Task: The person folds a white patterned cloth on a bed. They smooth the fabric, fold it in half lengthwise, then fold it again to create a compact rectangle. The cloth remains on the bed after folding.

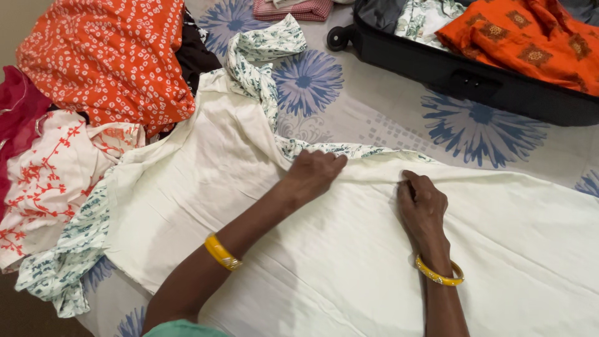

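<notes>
The black suitcase (474,81) lies open with an orange cloth (530,37) inside. Both hands, left hand (312,175) and right hand (423,206), pinch the white dress's (349,249) folded edge. The dress lies long across the bed (387,118).

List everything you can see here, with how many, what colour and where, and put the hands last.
cream garment: one, cream with green-print lining, spread across the middle
orange dotted cloth: one, orange and white, top left
white cloth with red print: one, left
maroon cloth: one, far left edge
suitcase: one, black, open, top right
orange patterned cloth: one, inside the suitcase
bedsheet: one, grey with blue flowers, underneath
bangles: two, yellow, one per wrist
left hand: pressing the garment's fold
right hand: pinching the fold
</notes>
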